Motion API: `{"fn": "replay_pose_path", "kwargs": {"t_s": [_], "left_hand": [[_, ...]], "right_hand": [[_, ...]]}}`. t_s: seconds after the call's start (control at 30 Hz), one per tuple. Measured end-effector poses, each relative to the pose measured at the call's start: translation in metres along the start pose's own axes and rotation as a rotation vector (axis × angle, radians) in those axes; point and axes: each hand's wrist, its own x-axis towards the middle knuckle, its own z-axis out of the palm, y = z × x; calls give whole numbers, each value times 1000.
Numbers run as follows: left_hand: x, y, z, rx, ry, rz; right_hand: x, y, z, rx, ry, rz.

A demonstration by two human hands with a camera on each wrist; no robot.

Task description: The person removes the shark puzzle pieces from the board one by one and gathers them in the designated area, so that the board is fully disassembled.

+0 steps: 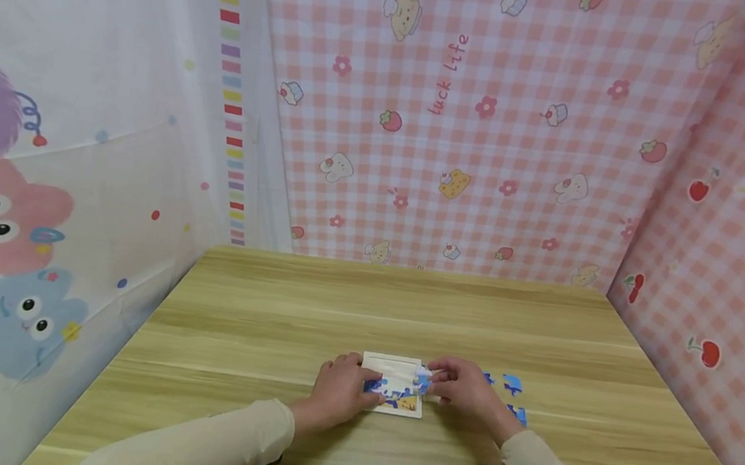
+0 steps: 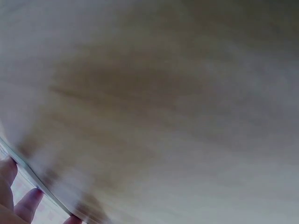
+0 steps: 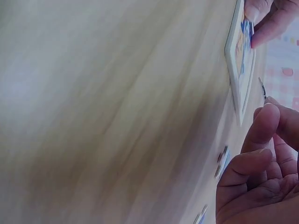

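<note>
A small white-framed jigsaw puzzle board [image 1: 393,371] lies flat near the front edge of the light wooden desk [image 1: 366,306], partly filled along its lower edge. The left hand [image 1: 340,392] rests on the board's left side, fingers relaxed and pressing it steady. The right hand [image 1: 465,390] pinches a small blue-and-white puzzle piece [image 1: 424,379] at the board's right edge, its grip closed on the piece. Loose blue puzzle pieces [image 1: 512,383] lie just right of that hand (the wrist views are mostly blur). The step looks like seating this piece; it likely needs turning to match the gap, then pressing flat.
</note>
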Motion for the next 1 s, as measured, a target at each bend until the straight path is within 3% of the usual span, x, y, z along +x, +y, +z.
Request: {"fn": "replay_pose_path", "kwargs": {"t_s": [0.37, 1.0], "left_hand": [[0, 2, -2, 2, -6, -14], [-1, 3, -4, -12, -17, -17]], "right_hand": [[-11, 22, -29, -40, 51, 29], [-30, 40, -66, -52, -26, -61]]}}
